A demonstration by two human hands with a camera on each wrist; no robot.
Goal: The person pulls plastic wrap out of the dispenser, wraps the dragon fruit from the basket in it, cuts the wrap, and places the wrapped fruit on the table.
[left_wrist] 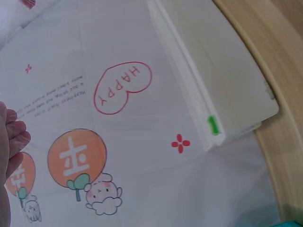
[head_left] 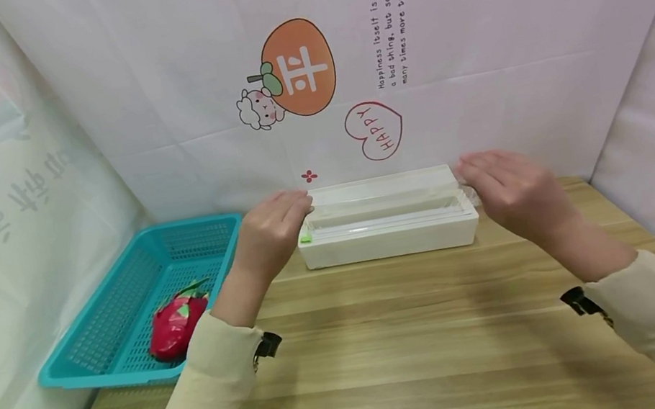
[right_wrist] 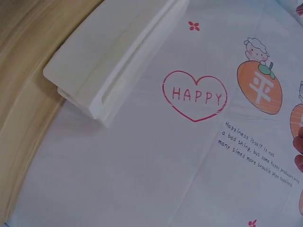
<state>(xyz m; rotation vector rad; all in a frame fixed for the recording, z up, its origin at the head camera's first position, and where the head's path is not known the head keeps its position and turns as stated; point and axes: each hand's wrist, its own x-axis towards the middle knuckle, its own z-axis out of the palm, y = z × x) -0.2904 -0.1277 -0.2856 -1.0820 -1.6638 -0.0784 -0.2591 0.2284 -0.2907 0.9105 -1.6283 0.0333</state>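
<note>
A white cling film dispenser box [head_left: 392,241] stands against the back wall, a small green tab at its left end. Clear cling film [head_left: 386,200] stretches up from it and spans the gap between the two hands; its faint edge line is visible. At the box's left end my left hand [head_left: 277,232] pinches one corner of the film. My right hand [head_left: 513,194], slightly blurred, pinches the other corner, with wrinkled film bunched below the fingers. Only the fingertips [left_wrist: 18,135] show in the left wrist view, and the right wrist view catches a few at its edge.
To the left, a turquoise plastic basket [head_left: 115,379] holds a red dragon fruit [head_left: 174,326] with green tips. White printed cloth [head_left: 197,176] covers the walls behind and at both sides. The wooden table [head_left: 393,354] extends toward me in front of the box.
</note>
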